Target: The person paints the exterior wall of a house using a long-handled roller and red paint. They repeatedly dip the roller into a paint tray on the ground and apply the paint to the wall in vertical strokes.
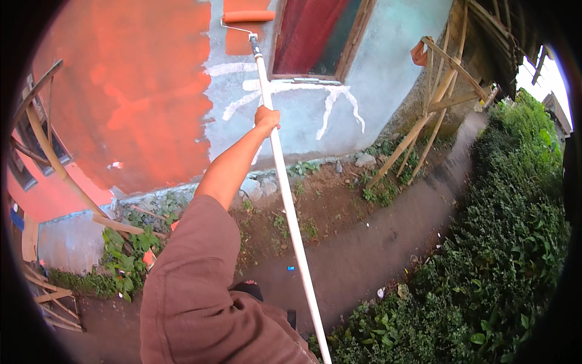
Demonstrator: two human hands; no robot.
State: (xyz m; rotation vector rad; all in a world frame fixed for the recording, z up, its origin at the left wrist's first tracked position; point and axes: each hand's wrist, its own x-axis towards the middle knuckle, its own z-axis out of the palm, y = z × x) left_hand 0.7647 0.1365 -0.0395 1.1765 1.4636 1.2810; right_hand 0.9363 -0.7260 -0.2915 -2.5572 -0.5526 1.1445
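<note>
My left hand point(267, 119), at the end of a stretched-out arm, is wrapped round the long white pole point(284, 176) of a paint roller. The pole slants from the lower edge up to the wall, and its lower end runs out of the picture. At its top, the orange roller sleeve point(248, 16) lies level against a fresh orange patch point(241, 41), left of the window point(315, 39). A wide area of orange paint point(133, 91) covers the wall farther left. Pale blue wall point(388, 48) with white patches shows around the window. My right hand is out of view.
Wooden and bamboo poles point(424, 115) lean against the wall at right; another bamboo pole point(60, 164) slants at left. Stones point(251, 187) and weeds line the wall's foot. A dark path point(364, 255) runs beside dense green bushes point(503, 242).
</note>
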